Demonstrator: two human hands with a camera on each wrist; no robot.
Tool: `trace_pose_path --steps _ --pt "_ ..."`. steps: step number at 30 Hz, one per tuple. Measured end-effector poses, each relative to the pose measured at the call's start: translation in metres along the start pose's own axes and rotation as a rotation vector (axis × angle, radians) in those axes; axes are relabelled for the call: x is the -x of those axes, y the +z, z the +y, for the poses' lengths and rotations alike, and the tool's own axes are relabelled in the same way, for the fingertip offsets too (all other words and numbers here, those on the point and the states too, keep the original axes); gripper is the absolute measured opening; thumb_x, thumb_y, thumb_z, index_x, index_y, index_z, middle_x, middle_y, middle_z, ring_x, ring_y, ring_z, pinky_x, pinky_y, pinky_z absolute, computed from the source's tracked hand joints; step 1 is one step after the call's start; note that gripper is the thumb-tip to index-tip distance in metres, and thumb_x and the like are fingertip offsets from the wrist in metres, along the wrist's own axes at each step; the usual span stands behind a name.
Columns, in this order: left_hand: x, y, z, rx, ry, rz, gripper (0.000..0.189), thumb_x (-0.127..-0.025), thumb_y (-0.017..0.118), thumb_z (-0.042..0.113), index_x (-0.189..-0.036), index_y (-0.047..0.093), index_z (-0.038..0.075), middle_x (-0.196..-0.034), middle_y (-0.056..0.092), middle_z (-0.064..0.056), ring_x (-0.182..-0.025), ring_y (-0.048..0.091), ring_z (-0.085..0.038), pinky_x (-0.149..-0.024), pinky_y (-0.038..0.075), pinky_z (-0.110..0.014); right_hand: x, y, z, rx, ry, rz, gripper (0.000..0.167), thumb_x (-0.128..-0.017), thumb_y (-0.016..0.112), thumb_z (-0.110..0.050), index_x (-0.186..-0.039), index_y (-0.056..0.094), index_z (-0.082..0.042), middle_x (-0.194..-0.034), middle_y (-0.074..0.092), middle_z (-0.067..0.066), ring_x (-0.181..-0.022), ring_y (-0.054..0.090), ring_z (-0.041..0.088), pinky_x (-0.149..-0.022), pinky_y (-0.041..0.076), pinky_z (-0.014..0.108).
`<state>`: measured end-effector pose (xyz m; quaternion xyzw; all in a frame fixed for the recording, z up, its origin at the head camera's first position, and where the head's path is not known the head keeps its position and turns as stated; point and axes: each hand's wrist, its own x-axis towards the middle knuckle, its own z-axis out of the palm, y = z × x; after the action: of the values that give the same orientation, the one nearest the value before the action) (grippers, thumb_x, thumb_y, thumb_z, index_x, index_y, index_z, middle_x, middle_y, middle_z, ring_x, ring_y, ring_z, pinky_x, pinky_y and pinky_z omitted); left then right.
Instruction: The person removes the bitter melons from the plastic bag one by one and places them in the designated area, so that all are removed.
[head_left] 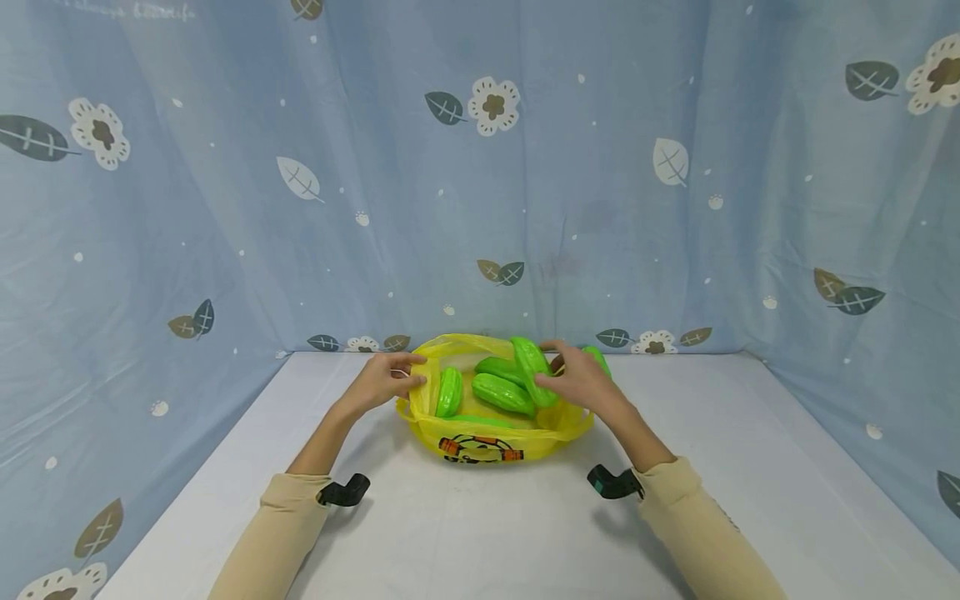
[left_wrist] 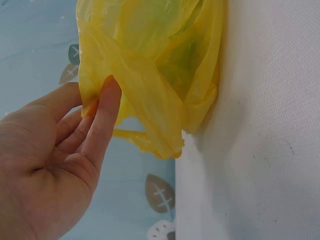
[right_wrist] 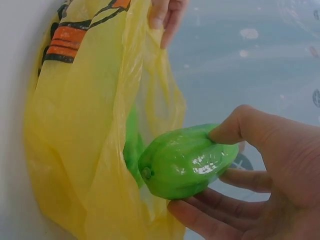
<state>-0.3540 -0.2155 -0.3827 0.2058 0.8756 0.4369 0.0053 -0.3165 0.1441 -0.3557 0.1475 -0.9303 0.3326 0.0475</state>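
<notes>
A yellow plastic bag (head_left: 552, 446) stands with its mouth open, several glossy green ribbed fruits (head_left: 501, 393), papaya-like in shape, lying inside. My left hand (head_left: 382, 382) pinches the bag's left edge between thumb and fingers, as the left wrist view also shows. At the right side of the mouth, my right hand (head_left: 588, 385) grips one green fruit (right_wrist: 187, 162) by its end, thumb on one side and fingers on the other. That fruit is tilted above the others. Part of another green fruit (head_left: 597, 358) shows behind my right hand.
The bag stands on a white tabletop (head_left: 457, 533). Behind and at both sides hangs a blue curtain (head_left: 405, 242) with leaf and flower prints. A black wrist mount (head_left: 345, 490) sits on the left forearm and a similar mount (head_left: 613, 482) on the right.
</notes>
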Motion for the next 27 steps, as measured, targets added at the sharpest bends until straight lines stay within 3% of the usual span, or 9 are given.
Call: trace_pose_path --steps 27 --pt "0.001 -0.002 0.0 0.036 0.001 -0.013 0.046 -0.09 0.072 0.02 -0.132 0.061 0.004 -0.115 0.06 -0.022 -0.098 0.07 -0.027 -0.071 0.063 -0.039 0.009 -0.024 0.016 0.023 -0.008 0.036 0.06 -0.09 0.066 -0.033 -0.142 0.047 -0.01 -0.11 0.067 0.017 -0.096 0.066 0.027 -0.075 0.058 0.038"
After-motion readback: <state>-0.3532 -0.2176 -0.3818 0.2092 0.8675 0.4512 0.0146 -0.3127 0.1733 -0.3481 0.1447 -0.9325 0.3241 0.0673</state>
